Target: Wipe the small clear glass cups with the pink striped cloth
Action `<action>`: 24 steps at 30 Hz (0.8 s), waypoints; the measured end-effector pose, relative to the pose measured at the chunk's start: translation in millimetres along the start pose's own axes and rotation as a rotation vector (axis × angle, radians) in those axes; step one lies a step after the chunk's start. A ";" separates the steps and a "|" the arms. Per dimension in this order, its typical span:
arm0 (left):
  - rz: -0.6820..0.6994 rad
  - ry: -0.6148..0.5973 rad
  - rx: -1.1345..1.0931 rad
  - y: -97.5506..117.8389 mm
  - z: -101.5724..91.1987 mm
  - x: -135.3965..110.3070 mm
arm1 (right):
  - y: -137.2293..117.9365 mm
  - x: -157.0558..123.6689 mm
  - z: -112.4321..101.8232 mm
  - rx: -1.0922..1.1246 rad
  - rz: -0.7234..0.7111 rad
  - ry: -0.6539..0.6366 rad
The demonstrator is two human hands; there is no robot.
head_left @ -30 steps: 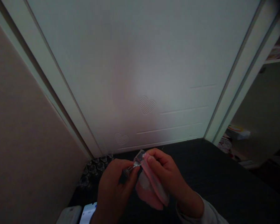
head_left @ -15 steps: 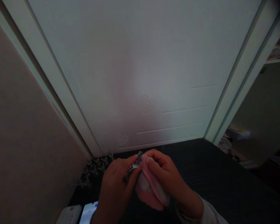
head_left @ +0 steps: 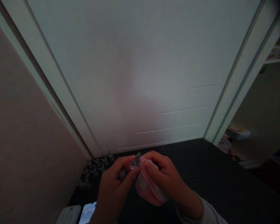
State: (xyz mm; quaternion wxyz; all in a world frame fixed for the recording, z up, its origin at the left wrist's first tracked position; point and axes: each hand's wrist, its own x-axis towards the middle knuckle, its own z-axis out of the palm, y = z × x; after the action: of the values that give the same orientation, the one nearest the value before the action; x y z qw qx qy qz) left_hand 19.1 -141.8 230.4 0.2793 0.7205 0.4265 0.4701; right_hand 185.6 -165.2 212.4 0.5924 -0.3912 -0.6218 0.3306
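Observation:
My left hand is closed on a small clear glass, gripping it between thumb and fingers. The glass lies tilted, and part of it is hidden by the fingers. My right hand pinches a fluffy pink and white cloth whose upper end touches the glass. Most of the cloth hangs down below the right fingers. To the left of my left hand, several small clear glasses stand grouped on the dark tabletop.
At the bottom left a phone with a lit screen lies beside a white device. A white panel with carved hearts rises behind the table. A wall borders the left side. Boxes and papers lie at the right.
The glass has turned in my left hand, and its clear end shows more now. The left fingers have shifted around it. The cloth's lower part has swung slightly up.

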 end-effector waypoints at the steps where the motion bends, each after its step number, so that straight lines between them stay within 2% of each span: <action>1: -0.039 -0.013 -0.028 -0.5 0.3 -0.1 | -0.4 -0.1 -0.4 -0.011 -0.017 -0.002; 6: -0.209 -0.029 -0.199 -1.2 2.4 -1.5 | 0.8 -0.7 -1.6 -0.103 -0.116 -0.024; 11: -0.324 -0.030 -0.419 -3.8 4.4 -1.8 | 1.9 -1.2 0.2 -0.198 -0.202 -0.032; 16: -0.357 0.001 -0.586 -4.5 9.4 -0.8 | 0.9 -0.8 -1.8 -0.322 -0.316 -0.019; 19: -0.382 -0.056 -0.692 -7.1 13.3 1.1 | 2.5 -0.8 -3.5 -0.430 -0.357 -0.010; 21: -0.385 -0.079 -0.707 -10.8 15.4 2.3 | 4.2 -0.8 -3.3 -0.428 -0.346 0.007; 24: -0.345 -0.076 -0.619 -15.8 17.5 2.8 | 5.7 -0.5 -1.7 -0.302 -0.218 0.039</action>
State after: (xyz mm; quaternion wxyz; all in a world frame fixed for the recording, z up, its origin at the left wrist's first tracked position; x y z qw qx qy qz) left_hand 30.1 -131.7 211.9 0.5753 0.5363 0.3683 0.4957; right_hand 187.8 -163.0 207.3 0.5715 -0.4122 -0.6914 0.1597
